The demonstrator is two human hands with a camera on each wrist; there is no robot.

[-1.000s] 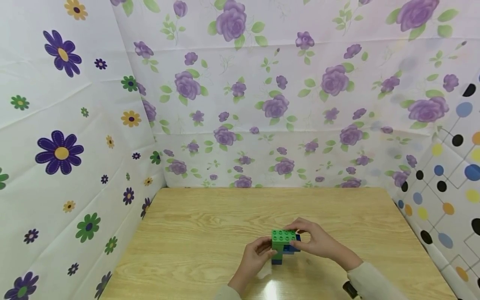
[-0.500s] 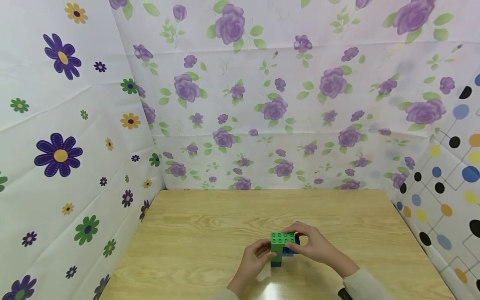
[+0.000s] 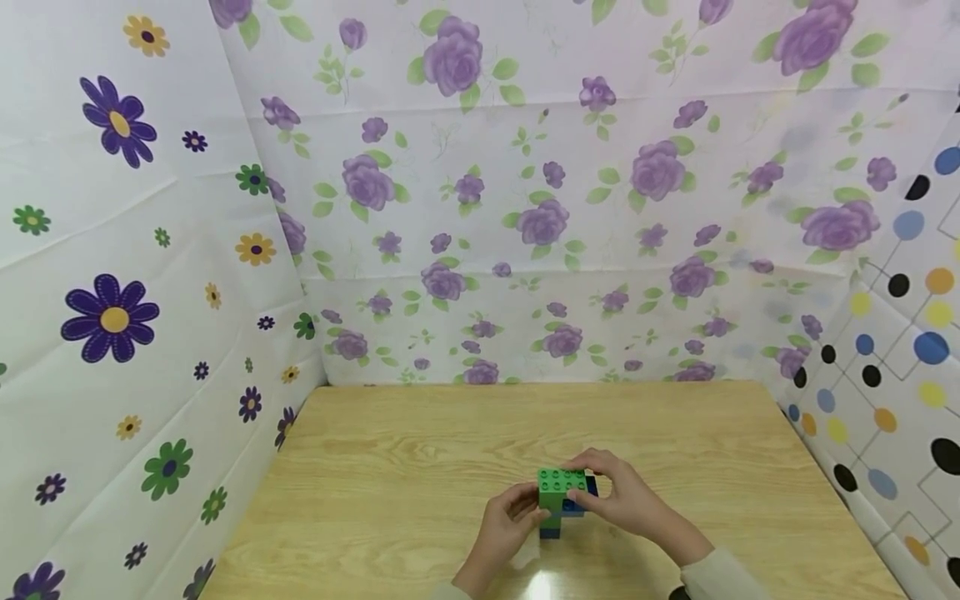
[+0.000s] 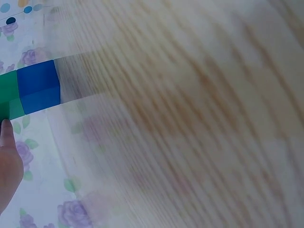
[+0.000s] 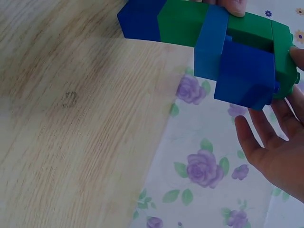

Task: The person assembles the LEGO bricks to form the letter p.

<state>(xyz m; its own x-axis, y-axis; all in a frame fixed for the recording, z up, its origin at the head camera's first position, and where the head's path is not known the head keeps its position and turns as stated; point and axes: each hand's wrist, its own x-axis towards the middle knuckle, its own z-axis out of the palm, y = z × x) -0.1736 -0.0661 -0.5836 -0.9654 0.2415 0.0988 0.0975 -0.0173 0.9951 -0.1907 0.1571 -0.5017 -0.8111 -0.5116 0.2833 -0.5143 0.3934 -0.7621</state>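
A small tower of toy building bricks stands upright on the table between my two hands. Its lowest brick is dark blue (image 5: 140,20), with green bricks (image 5: 184,21) stacked above. A lighter blue brick (image 5: 209,45) juts out to the right, bearing another dark blue brick (image 5: 247,73). A green studded brick (image 3: 561,480) caps the tower. My left hand (image 3: 501,532) pinches the tower's left side, thumb in front. My right hand (image 3: 633,500) grips the top green brick near its right end, thumb in front and fingers behind; its other fingers spread beyond in the right wrist view.
The wood-grain table (image 3: 390,467) extends around the tower. Flower-patterned cloth (image 3: 510,208) hangs at the back and on the left (image 3: 180,333), with dotted cloth (image 3: 892,392) on the right. A dark object shows partly by the right sleeve (image 3: 720,575).
The head view has shifted slightly, so the scene sits lower and further left. My right thumb has slid a little left along the top green brick. The left hand keeps its hold.
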